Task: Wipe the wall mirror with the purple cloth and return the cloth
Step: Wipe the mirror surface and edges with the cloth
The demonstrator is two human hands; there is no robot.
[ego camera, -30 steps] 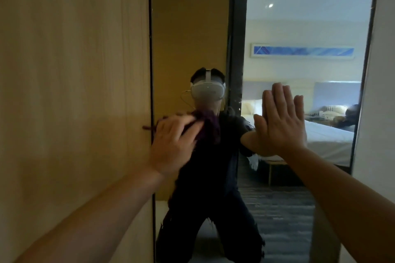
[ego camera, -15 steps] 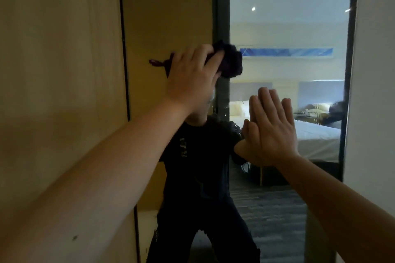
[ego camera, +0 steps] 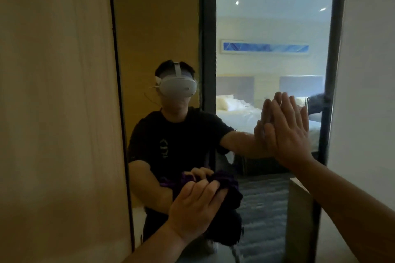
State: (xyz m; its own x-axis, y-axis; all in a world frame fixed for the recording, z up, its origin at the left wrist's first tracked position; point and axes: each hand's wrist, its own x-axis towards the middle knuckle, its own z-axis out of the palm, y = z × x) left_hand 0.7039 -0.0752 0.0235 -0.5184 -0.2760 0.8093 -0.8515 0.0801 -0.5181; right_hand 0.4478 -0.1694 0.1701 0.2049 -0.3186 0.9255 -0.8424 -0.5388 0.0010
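Left hand (ego camera: 198, 205) presses the purple cloth (ego camera: 226, 188) flat on the mirror (ego camera: 267, 28).
At 2 o'clock, my right hand (ego camera: 286, 130) lies open on the glass, I think to steady me.

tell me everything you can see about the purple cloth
The purple cloth is dark, soft-looking fabric, bunched into a wad rather than spread flat. The left hand presses it against the lower part of the wall mirror, fingers laid over it. Its reflection shows just above the hand. Nothing else touches it.

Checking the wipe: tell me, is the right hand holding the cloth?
No; the right hand lies flat on the mirror, the left hand presses the purple cloth.
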